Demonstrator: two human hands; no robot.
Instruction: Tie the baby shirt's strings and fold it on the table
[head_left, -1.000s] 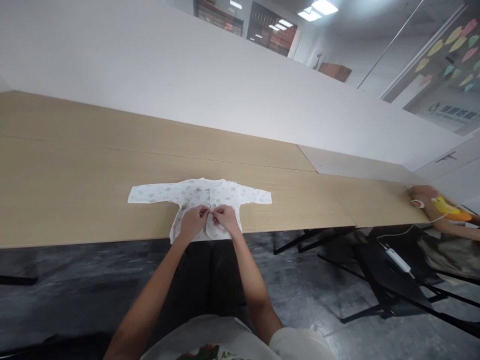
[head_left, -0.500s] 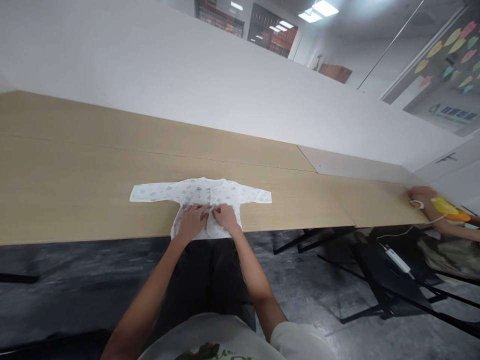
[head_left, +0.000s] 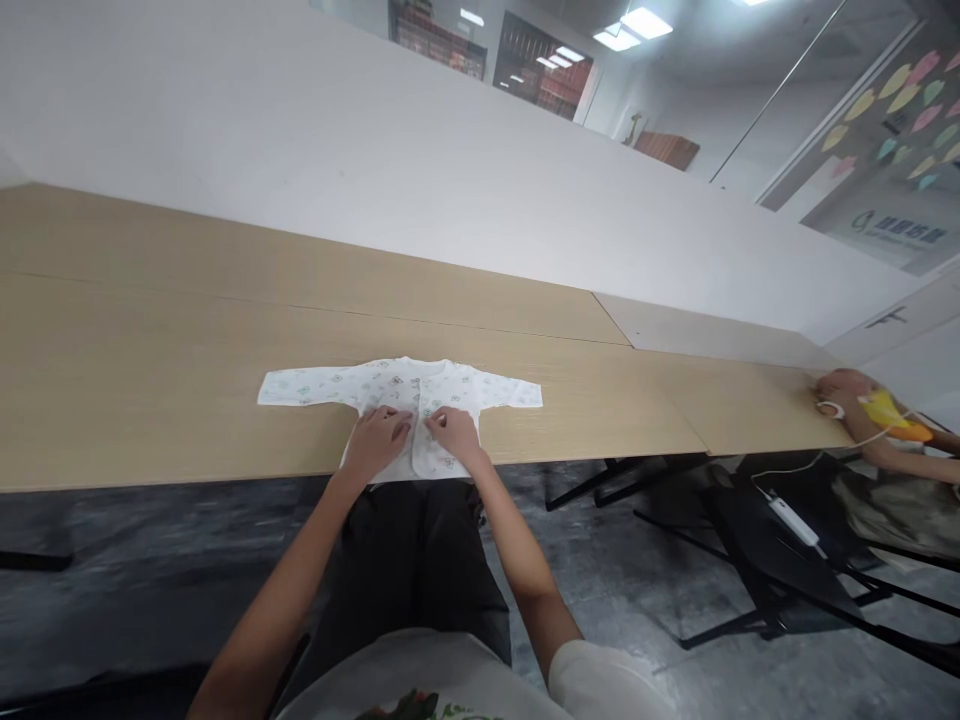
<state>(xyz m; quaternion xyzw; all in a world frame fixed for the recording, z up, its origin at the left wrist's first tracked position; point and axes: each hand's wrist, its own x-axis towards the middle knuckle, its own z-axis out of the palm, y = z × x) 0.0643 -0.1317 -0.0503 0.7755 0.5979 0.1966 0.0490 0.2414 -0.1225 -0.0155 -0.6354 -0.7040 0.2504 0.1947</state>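
Note:
A white long-sleeved baby shirt [head_left: 390, 376] with a small print lies face up on the table, sleeves spread to both sides. Its lower hem reaches the table's front edge, and the front opening runs down the middle. My left hand [head_left: 375, 440] rests on the left front panel, fingers stretched out and a little bent. On the other side of the opening, my right hand [head_left: 456, 434] is closed, thumb and forefinger pinching the edge of the right panel. The fingertips hide the small spot of fabric between them.
The long wooden table [head_left: 150, 380] runs against a white wall [head_left: 300, 150]. At the far right a person [head_left: 900, 430] sits by the table, with a black chair [head_left: 780, 560] and a white power strip [head_left: 795, 522] nearby.
My left hand has drawn slightly left, away from the shirt's opening. My right hand stays at the panel edge, and the shirt lies as before.

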